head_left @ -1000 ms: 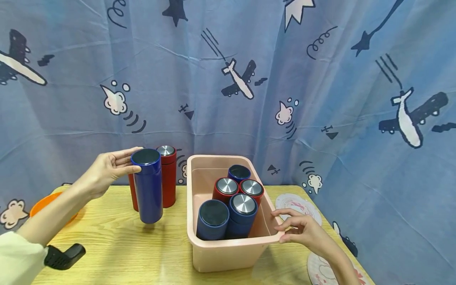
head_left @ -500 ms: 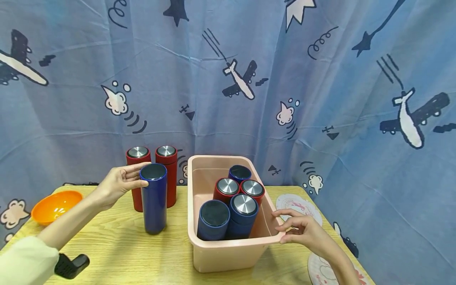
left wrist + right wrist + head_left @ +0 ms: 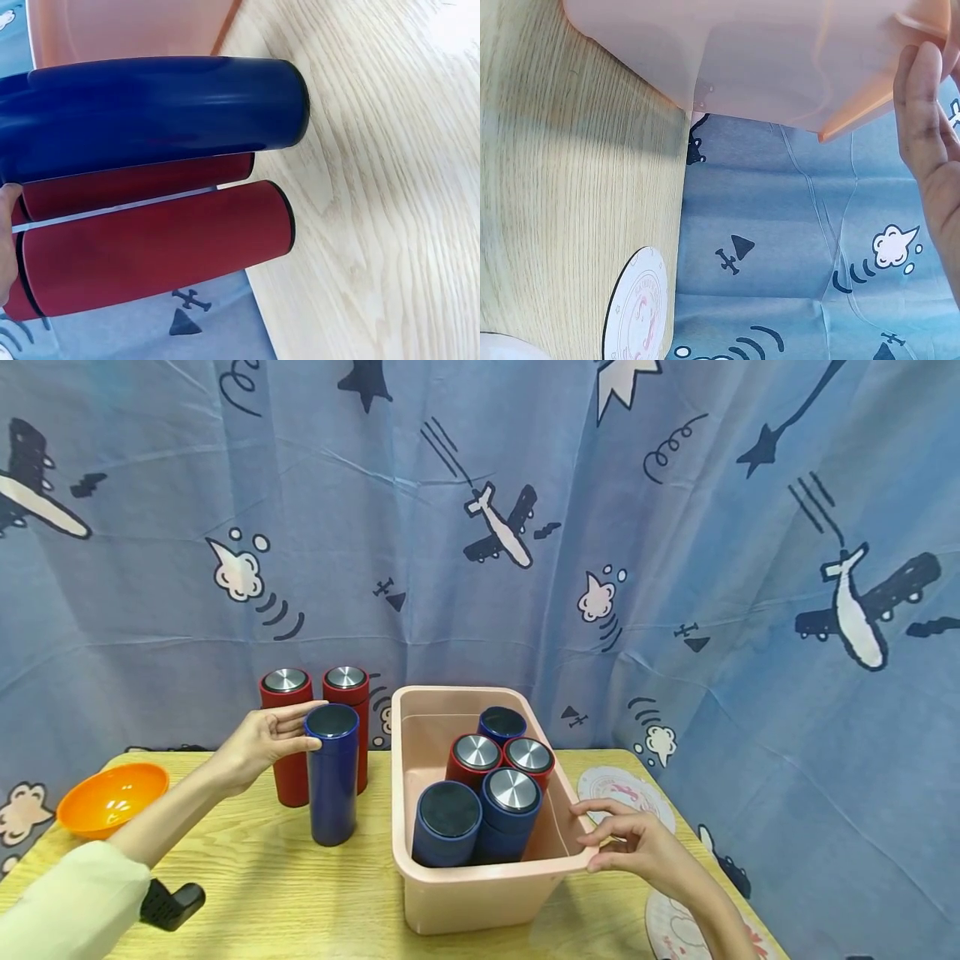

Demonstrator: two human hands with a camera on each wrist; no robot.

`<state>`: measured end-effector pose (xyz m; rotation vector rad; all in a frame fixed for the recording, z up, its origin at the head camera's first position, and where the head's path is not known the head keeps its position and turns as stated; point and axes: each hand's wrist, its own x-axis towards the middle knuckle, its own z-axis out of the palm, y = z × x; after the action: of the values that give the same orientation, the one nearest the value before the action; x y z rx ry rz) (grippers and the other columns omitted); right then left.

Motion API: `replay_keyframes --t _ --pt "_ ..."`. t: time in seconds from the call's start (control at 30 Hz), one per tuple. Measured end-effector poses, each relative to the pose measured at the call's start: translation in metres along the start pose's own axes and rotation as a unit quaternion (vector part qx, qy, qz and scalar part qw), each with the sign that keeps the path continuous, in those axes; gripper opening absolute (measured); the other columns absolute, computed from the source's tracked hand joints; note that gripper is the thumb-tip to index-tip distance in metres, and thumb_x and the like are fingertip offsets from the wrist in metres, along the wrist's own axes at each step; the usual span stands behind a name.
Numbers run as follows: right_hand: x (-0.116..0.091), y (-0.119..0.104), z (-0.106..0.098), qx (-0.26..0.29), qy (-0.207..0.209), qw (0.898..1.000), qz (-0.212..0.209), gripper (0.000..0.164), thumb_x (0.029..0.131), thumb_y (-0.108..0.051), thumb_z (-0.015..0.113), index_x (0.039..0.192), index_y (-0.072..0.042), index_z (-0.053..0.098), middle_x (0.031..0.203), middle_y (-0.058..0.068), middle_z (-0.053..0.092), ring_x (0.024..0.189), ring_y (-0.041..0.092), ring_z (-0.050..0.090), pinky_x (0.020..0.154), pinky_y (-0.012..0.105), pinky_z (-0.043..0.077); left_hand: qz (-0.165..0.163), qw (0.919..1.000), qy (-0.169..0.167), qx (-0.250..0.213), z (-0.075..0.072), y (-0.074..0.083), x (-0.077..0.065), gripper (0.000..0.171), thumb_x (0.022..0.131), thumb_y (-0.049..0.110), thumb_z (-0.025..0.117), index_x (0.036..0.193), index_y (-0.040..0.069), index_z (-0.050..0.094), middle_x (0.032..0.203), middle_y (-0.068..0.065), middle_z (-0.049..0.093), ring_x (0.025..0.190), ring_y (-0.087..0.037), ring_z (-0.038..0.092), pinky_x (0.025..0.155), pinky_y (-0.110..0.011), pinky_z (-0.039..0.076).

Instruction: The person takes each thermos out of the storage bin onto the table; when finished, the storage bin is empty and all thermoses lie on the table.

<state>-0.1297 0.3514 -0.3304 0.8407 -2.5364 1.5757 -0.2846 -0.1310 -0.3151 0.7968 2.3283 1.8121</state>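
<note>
Your left grip (image 3: 258, 750) had the blue bottle (image 3: 332, 789) pinched near its top, the thumb on the near side and the fingers reaching behind it, where the bottle partly hid them. The bottle was upright over the left half of the surface (image 3: 262, 877), just in front of the right red bottle (image 3: 363, 739), partly covering it; whether its base touched down, I couldn't tell. The left red bottle (image 3: 291, 781) stood beside that one, at the surface's far edge. Your right grip (image 3: 647, 850) was curled over the rim of the pink tub (image 3: 480, 893) at its near right corner. The tub's front wall hid the bases of the five bottles (image 3: 501, 789) inside. The left wrist view cut off the blue bottle's top and most of your left grip.
</note>
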Motion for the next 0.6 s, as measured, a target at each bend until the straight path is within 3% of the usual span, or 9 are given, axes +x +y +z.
replay_keyframes --t 0.23,0.47,0.6 --pt "0.001 -0.001 0.000 -0.011 0.001 1.000 0.004 0.015 0.080 0.000 0.073 0.094 0.004 0.071 0.123 -0.009 0.060 0.089 0.005 0.062 0.059 0.024 0.053 0.007 0.9999 -0.005 -0.015 0.002 -0.004 0.008 0.063 0.086 0.007 0.070 0.141 -0.006 0.042 0.128 -0.012 0.058 0.122 -0.021 0.050 0.095 -0.024 0.045" --pt "0.001 -0.003 0.000 -0.005 -0.004 1.000 0.011 0.016 0.080 -0.001 0.073 0.095 0.005 0.070 0.123 -0.010 0.059 0.084 0.007 0.063 0.059 0.024 0.054 0.006 0.9998 -0.017 -0.013 0.004 -0.005 0.014 0.061 0.088 0.006 0.068 0.141 -0.006 0.041 0.132 -0.022 0.052 0.126 -0.034 0.044 0.101 -0.040 0.039" --pt "0.000 -0.001 0.000 0.008 -0.006 1.000 0.010 0.017 0.080 0.000 0.072 0.095 0.006 0.070 0.124 -0.009 0.059 0.093 0.006 0.063 0.064 0.024 0.055 0.011 0.9993 -0.031 -0.019 0.005 -0.004 0.018 0.060 0.089 0.004 0.067 0.141 -0.008 0.040 0.133 -0.026 0.048 0.128 -0.039 0.040 0.102 -0.045 0.036"
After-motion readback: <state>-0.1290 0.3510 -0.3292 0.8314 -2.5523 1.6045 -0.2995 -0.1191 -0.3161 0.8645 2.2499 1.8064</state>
